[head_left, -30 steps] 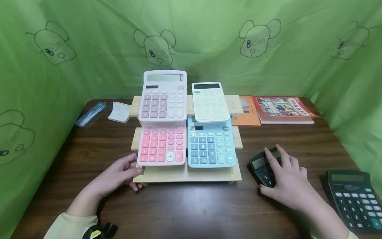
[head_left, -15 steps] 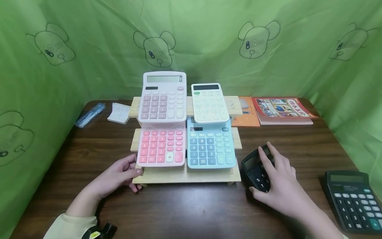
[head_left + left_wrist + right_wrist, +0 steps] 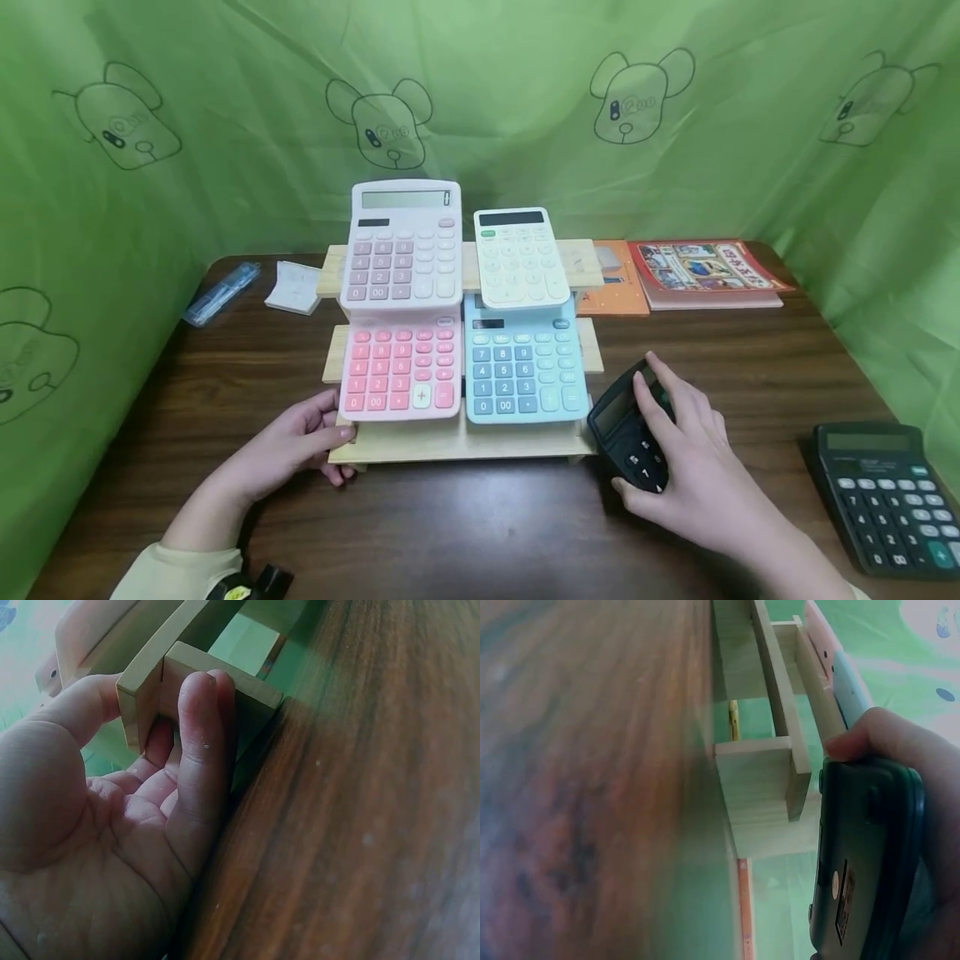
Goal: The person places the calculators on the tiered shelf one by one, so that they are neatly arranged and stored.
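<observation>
My right hand (image 3: 686,454) grips a black calculator (image 3: 626,425) by its sides, tilted, close to the right end of a tiered wooden display rack (image 3: 465,446). In the right wrist view the dark back of that calculator (image 3: 855,870) faces the camera, beside the rack's end. At the rack's lower left corner my left hand (image 3: 300,437) pinches the bottom shelf, thumb on top and fingers under it. A lilac calculator (image 3: 405,217) and a white one stand on the top tier. Below them are a pink calculator (image 3: 401,375) and a blue calculator (image 3: 525,375).
Another black calculator (image 3: 885,500) lies at the right of the wooden table (image 3: 480,533). Behind the rack at the right are an orange booklet (image 3: 626,292) and a red-covered book (image 3: 705,271). White paper slips (image 3: 294,287) and a blue packet (image 3: 221,293) lie at back left.
My right hand has carried the black calculator leftward, from the open table to the rack's right end. My left hand has kept its hold on the rack's corner.
</observation>
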`<state>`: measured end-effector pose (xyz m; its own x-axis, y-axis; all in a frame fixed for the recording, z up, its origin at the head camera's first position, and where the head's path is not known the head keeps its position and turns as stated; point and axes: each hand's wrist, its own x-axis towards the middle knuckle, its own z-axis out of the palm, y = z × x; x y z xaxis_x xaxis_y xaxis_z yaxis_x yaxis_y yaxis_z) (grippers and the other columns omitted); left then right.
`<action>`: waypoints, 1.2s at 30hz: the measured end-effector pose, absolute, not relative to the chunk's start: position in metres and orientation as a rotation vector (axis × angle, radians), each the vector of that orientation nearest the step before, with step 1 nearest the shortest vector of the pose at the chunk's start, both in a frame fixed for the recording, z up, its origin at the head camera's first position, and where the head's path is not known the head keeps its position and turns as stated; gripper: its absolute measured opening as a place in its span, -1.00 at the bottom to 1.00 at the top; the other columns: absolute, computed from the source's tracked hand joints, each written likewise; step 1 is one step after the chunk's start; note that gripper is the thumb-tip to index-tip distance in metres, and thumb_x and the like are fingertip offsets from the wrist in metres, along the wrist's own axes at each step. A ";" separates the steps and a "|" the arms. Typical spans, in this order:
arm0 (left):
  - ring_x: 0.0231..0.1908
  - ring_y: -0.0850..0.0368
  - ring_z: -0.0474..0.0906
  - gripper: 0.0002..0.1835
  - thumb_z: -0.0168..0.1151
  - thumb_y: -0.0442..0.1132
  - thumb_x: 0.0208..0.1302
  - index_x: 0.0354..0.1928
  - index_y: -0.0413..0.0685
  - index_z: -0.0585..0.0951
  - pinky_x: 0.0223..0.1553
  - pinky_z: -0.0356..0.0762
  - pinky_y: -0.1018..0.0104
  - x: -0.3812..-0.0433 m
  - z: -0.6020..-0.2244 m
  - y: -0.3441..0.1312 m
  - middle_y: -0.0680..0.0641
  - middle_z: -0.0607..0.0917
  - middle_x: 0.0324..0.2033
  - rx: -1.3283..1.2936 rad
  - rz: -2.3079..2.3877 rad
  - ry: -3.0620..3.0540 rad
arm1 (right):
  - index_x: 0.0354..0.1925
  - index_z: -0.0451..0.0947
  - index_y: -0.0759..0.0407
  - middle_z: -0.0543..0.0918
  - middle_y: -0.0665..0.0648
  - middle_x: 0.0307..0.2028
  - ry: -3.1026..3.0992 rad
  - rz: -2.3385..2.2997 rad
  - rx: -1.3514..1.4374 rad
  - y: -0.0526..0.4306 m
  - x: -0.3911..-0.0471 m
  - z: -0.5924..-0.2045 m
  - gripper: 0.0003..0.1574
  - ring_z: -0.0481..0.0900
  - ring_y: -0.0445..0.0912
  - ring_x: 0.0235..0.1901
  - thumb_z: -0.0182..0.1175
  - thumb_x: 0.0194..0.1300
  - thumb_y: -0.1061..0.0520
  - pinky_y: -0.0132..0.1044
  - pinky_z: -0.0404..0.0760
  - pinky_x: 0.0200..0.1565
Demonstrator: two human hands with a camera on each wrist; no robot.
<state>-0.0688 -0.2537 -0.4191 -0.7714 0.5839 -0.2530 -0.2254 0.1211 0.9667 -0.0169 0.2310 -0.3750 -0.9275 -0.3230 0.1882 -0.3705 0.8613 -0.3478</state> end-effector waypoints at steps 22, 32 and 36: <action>-0.34 -0.42 0.61 -0.47 -0.02 -0.30 0.49 0.40 -0.23 0.12 -0.38 0.62 -0.24 -0.069 -0.422 -0.256 -0.44 0.60 -0.14 0.378 1.727 1.775 | 0.44 0.20 0.02 0.16 0.15 0.35 -2.848 0.584 0.617 0.213 -0.012 -0.379 0.31 0.04 0.09 0.30 0.46 -0.20 -0.39 0.07 0.39 0.06; -0.33 -0.41 0.62 -0.48 0.00 -0.27 0.49 0.38 -0.24 0.14 -0.37 0.62 -0.24 -0.069 -0.420 -0.255 -0.43 0.60 -0.14 0.353 1.718 1.800 | 0.37 0.35 -0.05 0.18 0.04 0.39 -2.806 0.549 0.732 0.205 -0.010 -0.373 0.03 0.10 0.06 0.30 0.31 0.02 -0.43 0.09 0.25 0.15; -0.33 -0.41 0.62 -0.47 -0.01 -0.27 0.49 0.39 -0.25 0.12 -0.35 0.62 -0.25 -0.068 -0.419 -0.254 -0.43 0.60 -0.14 0.344 1.716 1.788 | 0.31 0.44 -0.05 0.22 -0.01 0.38 -2.813 0.492 0.739 0.204 -0.007 -0.370 -0.10 0.15 0.04 0.32 0.25 0.11 -0.43 0.11 0.27 0.19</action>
<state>-0.0678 -0.2540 -0.4189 -0.7684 0.5864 -0.2562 -0.2320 0.1178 0.9656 -0.0074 0.2043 -0.3697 -0.8573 -0.4416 0.2648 -0.5053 0.8204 -0.2677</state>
